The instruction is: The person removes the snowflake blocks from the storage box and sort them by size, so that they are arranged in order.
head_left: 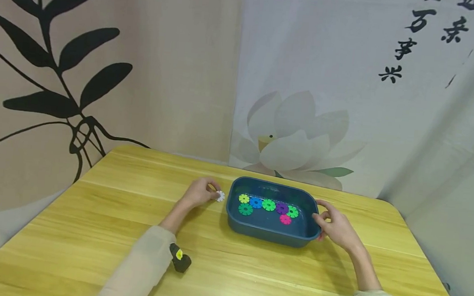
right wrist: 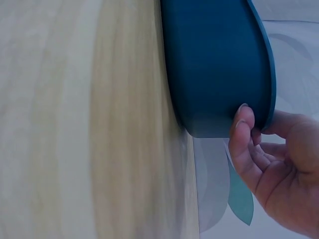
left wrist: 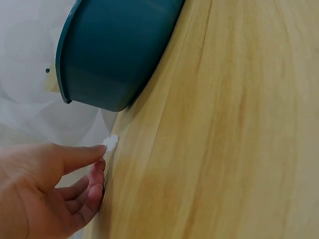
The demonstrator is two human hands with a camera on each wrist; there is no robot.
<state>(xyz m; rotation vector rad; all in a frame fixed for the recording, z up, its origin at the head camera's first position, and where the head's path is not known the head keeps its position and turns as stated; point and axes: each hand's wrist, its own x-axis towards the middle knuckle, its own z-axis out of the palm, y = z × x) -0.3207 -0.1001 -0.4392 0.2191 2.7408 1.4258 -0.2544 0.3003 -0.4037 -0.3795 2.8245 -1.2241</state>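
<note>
Between thumb and fingertips my left hand (head_left: pixel 200 192) pinches a white snowflake disc (head_left: pixel 220 196), low over the table just left of a dark teal basin (head_left: pixel 271 235). The left wrist view shows the disc (left wrist: pixel 110 143) edge-on at the fingertips, apart from the basin wall (left wrist: pixel 114 55). At the basin's right end, my right hand (head_left: pixel 338 227) grips the rim, its thumb at the top edge and fingers against the outer wall (right wrist: pixel 214 74). Several notched discs lie flat on the basin floor, including a yellow one (head_left: pixel 244 198), a blue one (head_left: pixel 255 203), a purple one (head_left: pixel 282 208) and a pink one (head_left: pixel 285 219).
The basin stands on a wooden table (head_left: pixel 225 278) with rounded far corners. Behind the far edge hangs a printed cloth (head_left: pixel 184 68) with dark leaves, a pale lotus and characters. Small black cameras (head_left: pixel 180 258) are strapped to both sleeves.
</note>
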